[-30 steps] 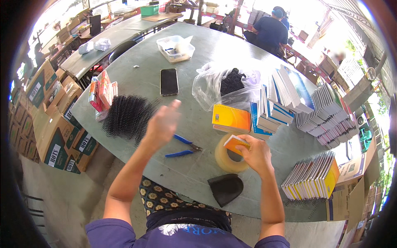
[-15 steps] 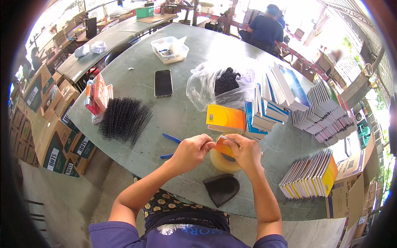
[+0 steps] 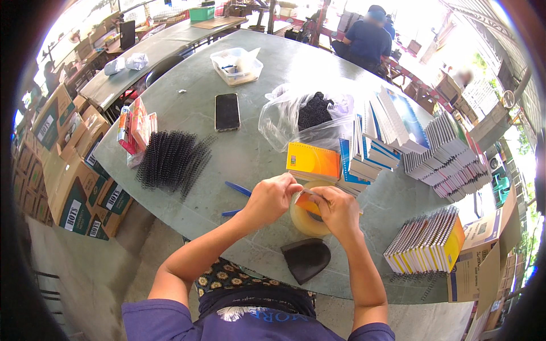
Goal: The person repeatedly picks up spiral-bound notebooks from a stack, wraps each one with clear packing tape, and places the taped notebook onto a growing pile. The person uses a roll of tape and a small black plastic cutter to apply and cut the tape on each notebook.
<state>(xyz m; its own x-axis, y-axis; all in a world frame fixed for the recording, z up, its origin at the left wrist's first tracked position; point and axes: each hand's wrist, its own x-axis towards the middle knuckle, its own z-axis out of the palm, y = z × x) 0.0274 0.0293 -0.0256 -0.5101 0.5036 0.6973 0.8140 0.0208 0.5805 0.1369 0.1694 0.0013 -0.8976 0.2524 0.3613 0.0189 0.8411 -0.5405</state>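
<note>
The right hand (image 3: pixel 338 211) has its grip clenched on a small orange notebook (image 3: pixel 306 203) over the tape roll (image 3: pixel 301 223), near the middle of the desk (image 3: pixel 244 153). The left hand (image 3: pixel 268 199) has its fingertips pinched together at the notebook's left edge, though I cannot tell whether they hold anything. Black coils (image 3: pixel 172 162) lie to the left, blue pliers (image 3: pixel 232 213) beside the left hand, and bound notebooks (image 3: pixel 424 241) stand to the right.
</note>
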